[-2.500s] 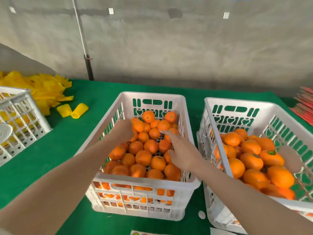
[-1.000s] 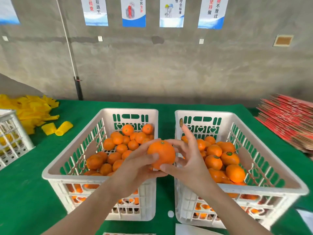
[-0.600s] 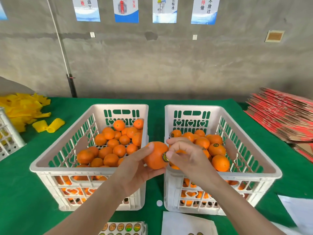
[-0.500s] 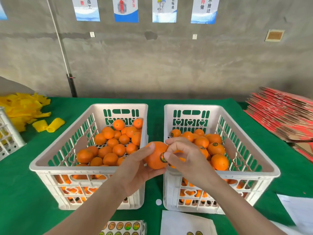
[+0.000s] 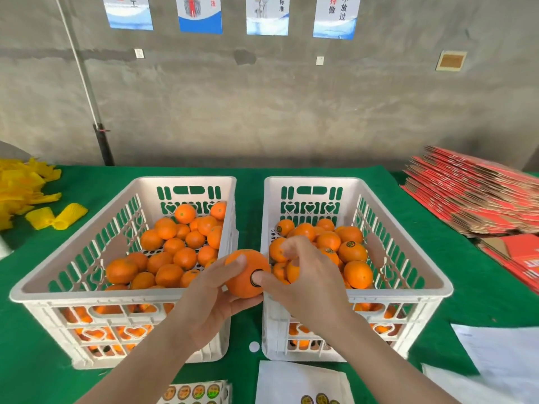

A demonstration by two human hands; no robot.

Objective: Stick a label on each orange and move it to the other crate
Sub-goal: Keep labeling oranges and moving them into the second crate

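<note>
Left hand (image 5: 210,298): cups the orange (image 5: 243,272) from below and from its 9 o'clock side, thumb over the top, fingers curled underneath.
Right hand (image 5: 303,284): the thumb tip presses flat on the label (image 5: 256,277); the other fingers are loosely bent and lifted off the fruit, blurred.
Orange: held in the air above the gap between the two crates, level with their near rims.
Label: a round dark-ringed sticker on the orange's 3 o'clock face, partly under the thumb.
Left crate (image 5: 87,295): white, at 9 o'clock of the held orange, with a heap of bare oranges (image 5: 175,249) inside.
Right crate (image 5: 402,294): white, at 3 o'clock, holding labelled oranges (image 5: 351,252).
Sticker sheet (image 5: 195,392): at 6 o'clock by the frame's bottom edge, showing a row of round stickers.
White paper (image 5: 291,377): just beside the sheet, at 5 o'clock.
Worktop (image 5: 250,199): covered in green cloth and carrying both crates.
Yellow foam nets (image 5: 55,218): piled at 10 o'clock, well apart from the crates.
Red cartons (image 5: 472,193): flattened and stacked at 2 o'clock.
</note>
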